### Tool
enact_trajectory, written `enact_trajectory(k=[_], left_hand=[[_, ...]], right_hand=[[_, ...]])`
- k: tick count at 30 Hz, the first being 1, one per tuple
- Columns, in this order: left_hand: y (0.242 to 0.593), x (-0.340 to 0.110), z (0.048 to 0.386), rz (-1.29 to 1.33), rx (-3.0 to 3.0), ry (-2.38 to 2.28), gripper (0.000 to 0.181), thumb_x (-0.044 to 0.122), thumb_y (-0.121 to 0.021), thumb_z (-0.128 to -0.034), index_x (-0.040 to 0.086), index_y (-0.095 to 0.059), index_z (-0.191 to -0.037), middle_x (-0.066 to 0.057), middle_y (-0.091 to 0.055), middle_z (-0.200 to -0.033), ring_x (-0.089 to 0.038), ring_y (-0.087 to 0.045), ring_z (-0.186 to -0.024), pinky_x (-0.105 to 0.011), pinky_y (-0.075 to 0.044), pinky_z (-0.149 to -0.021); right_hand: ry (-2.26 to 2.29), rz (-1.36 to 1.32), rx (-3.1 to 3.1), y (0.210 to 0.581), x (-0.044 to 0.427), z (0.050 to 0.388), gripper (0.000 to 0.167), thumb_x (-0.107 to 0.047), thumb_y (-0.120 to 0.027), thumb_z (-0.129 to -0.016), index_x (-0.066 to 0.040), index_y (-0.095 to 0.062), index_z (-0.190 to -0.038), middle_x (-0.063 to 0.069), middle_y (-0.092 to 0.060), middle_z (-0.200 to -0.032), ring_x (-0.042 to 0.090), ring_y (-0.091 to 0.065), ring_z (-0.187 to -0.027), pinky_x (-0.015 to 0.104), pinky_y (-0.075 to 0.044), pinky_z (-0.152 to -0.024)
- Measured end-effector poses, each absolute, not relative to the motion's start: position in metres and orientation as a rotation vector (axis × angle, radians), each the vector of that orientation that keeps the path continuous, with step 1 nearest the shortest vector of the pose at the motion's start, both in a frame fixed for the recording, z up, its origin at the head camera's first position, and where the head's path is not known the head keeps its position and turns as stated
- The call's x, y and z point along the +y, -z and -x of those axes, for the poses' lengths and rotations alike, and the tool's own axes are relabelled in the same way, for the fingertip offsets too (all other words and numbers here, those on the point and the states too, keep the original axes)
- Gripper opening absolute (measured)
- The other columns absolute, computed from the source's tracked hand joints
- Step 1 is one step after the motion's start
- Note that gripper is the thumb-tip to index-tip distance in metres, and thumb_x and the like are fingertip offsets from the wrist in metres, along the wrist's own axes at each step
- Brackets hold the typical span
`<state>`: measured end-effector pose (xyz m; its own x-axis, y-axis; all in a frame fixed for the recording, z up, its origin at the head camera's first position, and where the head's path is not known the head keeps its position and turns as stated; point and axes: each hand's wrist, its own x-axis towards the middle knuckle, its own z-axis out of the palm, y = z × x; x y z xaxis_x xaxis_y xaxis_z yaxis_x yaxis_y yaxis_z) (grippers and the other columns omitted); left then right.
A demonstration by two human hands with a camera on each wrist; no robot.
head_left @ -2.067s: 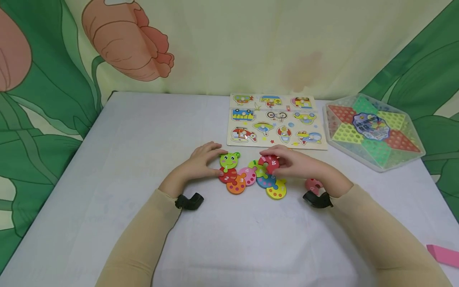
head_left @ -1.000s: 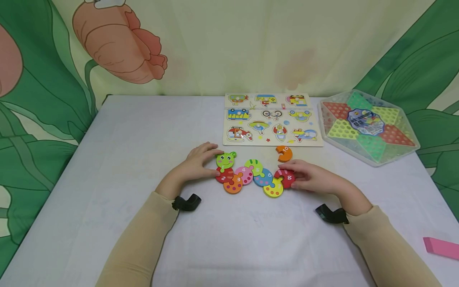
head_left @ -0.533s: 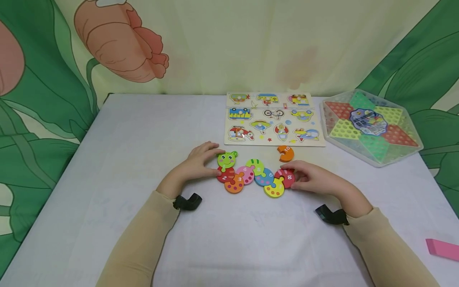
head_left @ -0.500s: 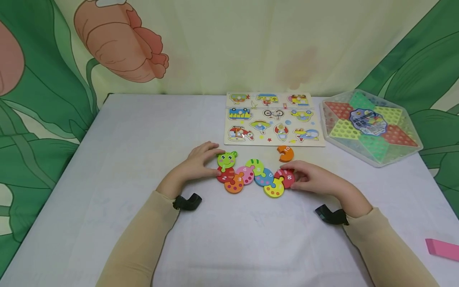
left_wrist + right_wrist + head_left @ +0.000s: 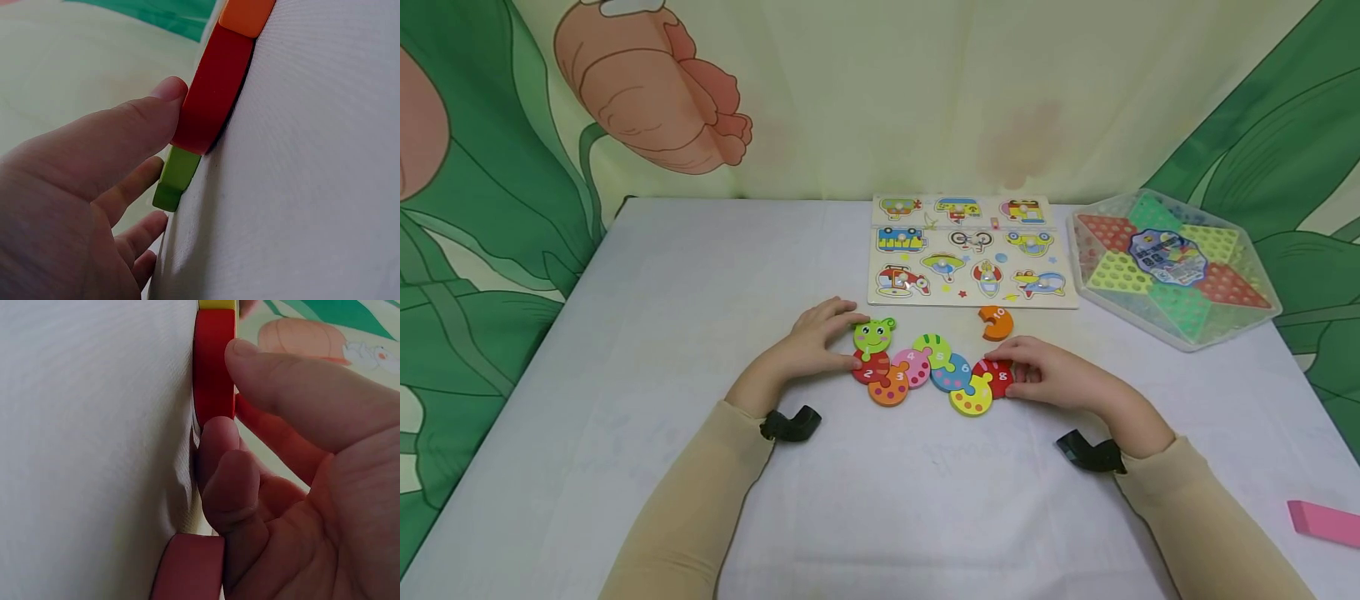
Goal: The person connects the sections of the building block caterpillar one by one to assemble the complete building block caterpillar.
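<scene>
A caterpillar number puzzle [image 5: 913, 367] lies mid-table as a joined, zigzag chain, from the smiling green head piece [image 5: 872, 337] to yellow piece 7 [image 5: 972, 397]. My left hand [image 5: 805, 346] holds the chain's left end, thumb on the edge of red piece 2 [image 5: 212, 94] and index fingertip at the head. My right hand [image 5: 1056, 375] pinches red piece 8 [image 5: 1000, 377] at the right end; the yellow knob sits in its notch. Behind that hand lies orange piece 10 [image 5: 997, 323], apart. A pink piece [image 5: 190, 569] shows below my right fingers in the right wrist view.
A vehicle peg-puzzle board [image 5: 973, 258] lies behind the chain. To its right is a clear hexagonal box [image 5: 1176, 267] with coloured triangles. A pink block [image 5: 1324, 523] sits at the right edge. White cloth [image 5: 880, 500] covers the table.
My right hand has brought red piece 8 right and down from above the chain's middle, then slid it left onto the yellow knob. Orange piece 10 came into view. My left hand stays put.
</scene>
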<state>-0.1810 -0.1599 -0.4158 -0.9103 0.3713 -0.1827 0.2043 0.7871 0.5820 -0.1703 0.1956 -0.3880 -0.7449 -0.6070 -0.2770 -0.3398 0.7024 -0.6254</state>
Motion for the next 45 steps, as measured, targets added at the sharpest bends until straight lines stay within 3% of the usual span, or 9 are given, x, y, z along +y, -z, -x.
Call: enact_trajectory(k=[12,23,28,32,35,45], left_hand=[[0.416,-0.16,0.18,-0.452,2.691,-0.83,0.062,0.039,-0.068,-0.0742,0.028,-0.046,-0.131,0.001,-0.029,-0.145,-0.023,-0.01,-0.139,-0.054,-0.012,-0.111],[0.414,-0.159,0.18,-0.453,2.687,-0.824,0.063,0.038,-0.068,-0.0746,0.028,-0.045,-0.132,0.0,-0.028,-0.146,-0.023,-0.011,-0.139,-0.053,-0.011,-0.111],[0.414,-0.16,0.181,-0.459,2.682,-0.82,0.062,0.039,-0.067,-0.0751,0.027,-0.045,-0.132,0.0,-0.027,-0.146,-0.024,-0.01,-0.14,-0.053,-0.01,-0.111],[0.414,-0.159,0.181,-0.456,2.68,-0.816,0.062,0.039,-0.067,-0.0752,0.027,-0.045,-0.132,0.0,-0.027,-0.146,-0.024,-0.01,-0.14,-0.053,-0.011,-0.111],[0.414,-0.158,0.181,-0.457,2.676,-0.815,0.062,0.039,-0.068,-0.0753,0.027,-0.045,-0.132,0.0,-0.027,-0.146,-0.024,-0.011,-0.139,-0.053,-0.012,-0.111],[0.413,-0.159,0.181,-0.45,2.685,-0.818,0.062,0.038,-0.068,-0.0749,0.027,-0.045,-0.132,0.0,-0.027,-0.146,-0.025,-0.013,-0.138,-0.053,-0.014,-0.11]], right_hand=[[1.214,0.652,2.45,0.369,0.225,0.168,0.043,-0.011,-0.059,-0.087,-0.003,-0.044,-0.127,0.009,-0.052,-0.085,0.018,-0.053,-0.062,0.026,-0.05,-0.054],[1.14,0.686,2.609,0.362,0.265,0.158,0.042,-0.006,-0.059,-0.085,0.0,-0.046,-0.125,-0.001,-0.052,-0.1,0.003,-0.05,-0.079,0.017,-0.045,-0.061],[0.997,0.655,2.634,0.37,0.266,0.153,0.046,-0.014,-0.062,-0.085,-0.007,-0.047,-0.128,-0.001,-0.05,-0.12,-0.009,-0.044,-0.098,0.012,-0.043,-0.075],[0.901,0.569,2.56,0.377,0.267,0.153,0.053,-0.024,-0.063,-0.084,-0.012,-0.044,-0.132,0.011,-0.044,-0.133,0.013,-0.04,-0.12,0.037,-0.043,-0.095],[0.865,0.541,2.52,0.381,0.267,0.153,0.058,-0.028,-0.065,-0.082,-0.01,-0.043,-0.133,0.016,-0.042,-0.135,0.035,-0.033,-0.123,0.061,-0.034,-0.095],[0.743,0.545,2.602,0.391,0.261,0.154,0.068,-0.037,-0.071,-0.075,-0.008,-0.045,-0.131,0.019,-0.039,-0.133,0.039,-0.026,-0.122,0.063,-0.035,-0.091]])
